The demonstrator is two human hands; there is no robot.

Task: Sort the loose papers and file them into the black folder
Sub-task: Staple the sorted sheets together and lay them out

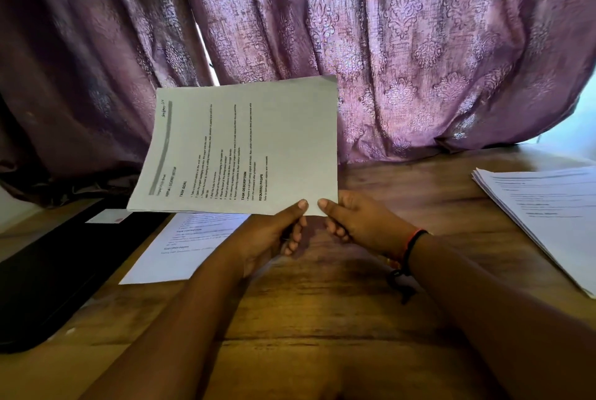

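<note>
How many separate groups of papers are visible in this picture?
3. One bundle is held up by the left hand and right hand. One pile lies on the table beside the folder, partly hidden behind the bundle. One stack lies at the far right.

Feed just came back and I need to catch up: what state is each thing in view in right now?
Held papers: raised off the table, pinched at the lower edge.
Left hand: pinching held papers.
Right hand: pinching held papers.
Left sheets: flat on table, untouched.
Right stack: flat on table, untouched.
Black folder: lying flat, apparently closed.
</note>
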